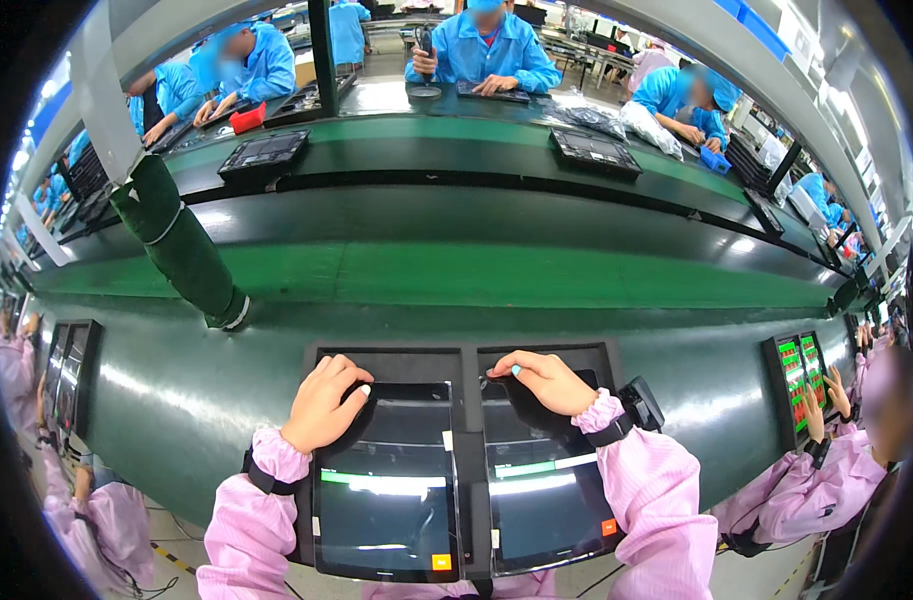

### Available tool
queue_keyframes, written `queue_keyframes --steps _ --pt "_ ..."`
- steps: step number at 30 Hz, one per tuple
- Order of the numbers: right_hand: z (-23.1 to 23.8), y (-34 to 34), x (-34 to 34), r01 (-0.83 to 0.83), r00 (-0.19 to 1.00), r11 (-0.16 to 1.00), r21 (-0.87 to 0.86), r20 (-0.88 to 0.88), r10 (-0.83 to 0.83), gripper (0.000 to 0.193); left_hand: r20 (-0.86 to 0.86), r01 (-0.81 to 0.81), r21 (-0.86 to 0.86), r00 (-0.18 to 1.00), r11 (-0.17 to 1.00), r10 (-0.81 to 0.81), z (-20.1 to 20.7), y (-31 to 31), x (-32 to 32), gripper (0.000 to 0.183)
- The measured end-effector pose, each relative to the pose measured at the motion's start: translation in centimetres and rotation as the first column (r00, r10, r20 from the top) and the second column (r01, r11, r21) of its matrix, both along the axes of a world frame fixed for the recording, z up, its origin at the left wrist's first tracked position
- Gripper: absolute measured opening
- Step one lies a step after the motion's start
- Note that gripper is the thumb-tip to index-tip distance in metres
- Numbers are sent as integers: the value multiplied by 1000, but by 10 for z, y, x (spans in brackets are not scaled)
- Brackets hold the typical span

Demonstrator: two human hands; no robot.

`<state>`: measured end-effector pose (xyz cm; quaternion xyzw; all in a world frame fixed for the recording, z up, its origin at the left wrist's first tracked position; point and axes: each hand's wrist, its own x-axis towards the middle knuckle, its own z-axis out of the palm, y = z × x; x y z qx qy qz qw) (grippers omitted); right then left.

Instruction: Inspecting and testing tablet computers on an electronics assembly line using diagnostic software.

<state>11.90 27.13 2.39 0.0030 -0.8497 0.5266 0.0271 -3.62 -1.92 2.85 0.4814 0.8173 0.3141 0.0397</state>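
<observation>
Two dark tablets lie side by side in a black two-compartment tray (463,400) at the near edge of the bench. The left tablet (381,520) and the right tablet (546,515) both have lit screens, each with a green bar and an orange square near the lower right corner. At the left tablet's top edge, my left hand (326,402) is closed with bent fingers, its thumb over the glass. My right hand (546,382) reaches across the right tablet to its top left corner, fingers closed at the edge. Some fingertips are hidden.
A green-wrapped post (181,245) rises from the bench at left. Beyond runs a green conveyor belt (426,265). Co-workers in blue sit across from me near trays (594,152). At right, a co-worker in pink handles another tray with lit green screens (798,385).
</observation>
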Motion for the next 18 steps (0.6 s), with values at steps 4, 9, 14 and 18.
queue_keyframes --steps 4,9,14,18 --pt "-5 27 13 120 992 992 -41 27 -119 21 -136 52 -69 989 996 -61 -2 6 2 20" --pt "-11 51 37 217 976 972 -96 35 -214 23 -55 274 -54 959 960 -277 3 36 13 29" --pt "-14 49 39 256 967 940 -226 73 -245 21 -108 269 -67 955 961 -275 3 52 29 31" --pt "-10 51 40 243 970 936 -254 90 -227 21 -31 264 -37 964 964 -265 1 51 25 30"
